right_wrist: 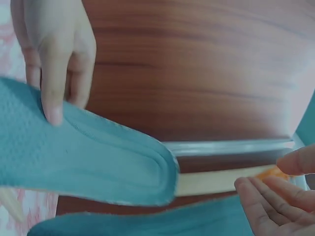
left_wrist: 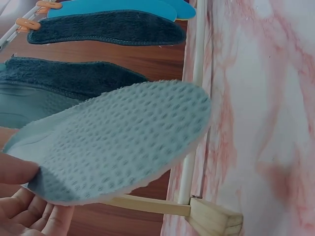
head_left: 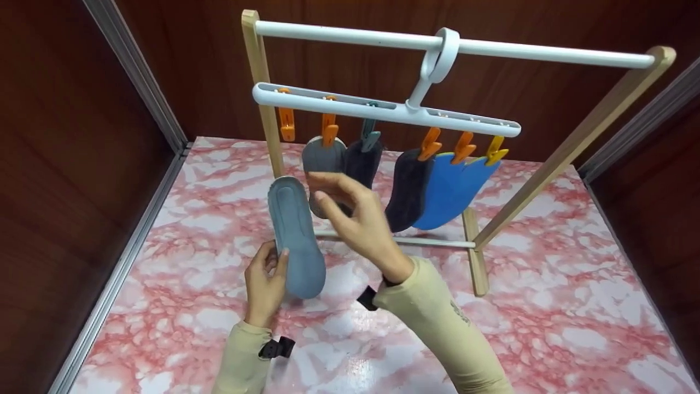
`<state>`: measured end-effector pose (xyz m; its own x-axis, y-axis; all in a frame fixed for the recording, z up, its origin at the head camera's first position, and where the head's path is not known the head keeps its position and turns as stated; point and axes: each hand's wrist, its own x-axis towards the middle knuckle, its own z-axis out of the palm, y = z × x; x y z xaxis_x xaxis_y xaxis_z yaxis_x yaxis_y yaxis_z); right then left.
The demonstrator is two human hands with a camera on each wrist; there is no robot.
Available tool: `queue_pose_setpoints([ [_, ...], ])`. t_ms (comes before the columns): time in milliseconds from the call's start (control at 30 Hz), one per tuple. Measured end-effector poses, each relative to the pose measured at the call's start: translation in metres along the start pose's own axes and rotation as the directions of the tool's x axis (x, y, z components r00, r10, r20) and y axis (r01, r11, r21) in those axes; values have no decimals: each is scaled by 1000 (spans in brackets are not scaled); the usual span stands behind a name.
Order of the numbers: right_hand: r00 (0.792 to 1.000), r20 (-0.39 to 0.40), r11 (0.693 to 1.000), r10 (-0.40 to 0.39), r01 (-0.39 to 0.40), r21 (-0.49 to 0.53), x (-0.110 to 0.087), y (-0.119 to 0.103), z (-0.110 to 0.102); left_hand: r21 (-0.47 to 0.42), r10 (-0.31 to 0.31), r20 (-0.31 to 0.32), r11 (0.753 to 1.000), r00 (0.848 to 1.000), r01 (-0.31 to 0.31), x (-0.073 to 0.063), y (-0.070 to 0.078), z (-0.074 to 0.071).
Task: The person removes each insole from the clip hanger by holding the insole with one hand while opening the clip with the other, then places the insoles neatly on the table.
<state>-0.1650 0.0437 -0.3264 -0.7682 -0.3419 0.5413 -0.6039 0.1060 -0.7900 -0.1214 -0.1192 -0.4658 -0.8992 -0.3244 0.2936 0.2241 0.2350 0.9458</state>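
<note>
My left hand (head_left: 264, 282) pinches a grey-blue shoe insole (head_left: 298, 235) by its long side, thumb on the upper face. The insole stands heel end up, and its dimpled forefoot (left_wrist: 138, 137) shows large in the left wrist view. My right hand (head_left: 358, 219) is raised just right of the insole's heel, thumb and fingers apart with nothing between them. In the right wrist view, the right fingertips (right_wrist: 248, 189) overlap an orange clip (right_wrist: 273, 172). The leftmost orange clip (head_left: 287, 123) hangs above the held insole with nothing in its grip.
A white clip hanger (head_left: 350, 109) hooks over the white rail (head_left: 350, 35) of a wooden stand (head_left: 574, 142). From its clips hang a grey insole (head_left: 322, 156), dark fuzzy insoles (head_left: 407, 191) and blue insoles (head_left: 451, 189). Pink marbled floor (head_left: 547, 301) lies below, brown panels (head_left: 65, 164) around.
</note>
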Motion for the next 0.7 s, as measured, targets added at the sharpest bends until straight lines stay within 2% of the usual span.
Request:
queue_pose_setpoints([
  [67,1000,-17,1000,3,-3,-7,-3,1,-7,3,-30,15,1000,999,30,-1,-10,0],
  [200,998,-59,1000,12,-12,-5,-9,6,-19,24,-95,53,995,994,94,-6,-10,-4],
  [400,992,-111,998,57,-56,12,-16,16,-29,36,-171,122,985,978,168,-11,-13,-6],
  [567,988,-139,998,69,-69,9,-22,22,-33,73,-208,183,977,961,198,-16,-18,-8],
  [700,982,-157,995,100,-98,18,-26,25,-36,121,-217,219,973,951,194,-18,-22,-9],
])
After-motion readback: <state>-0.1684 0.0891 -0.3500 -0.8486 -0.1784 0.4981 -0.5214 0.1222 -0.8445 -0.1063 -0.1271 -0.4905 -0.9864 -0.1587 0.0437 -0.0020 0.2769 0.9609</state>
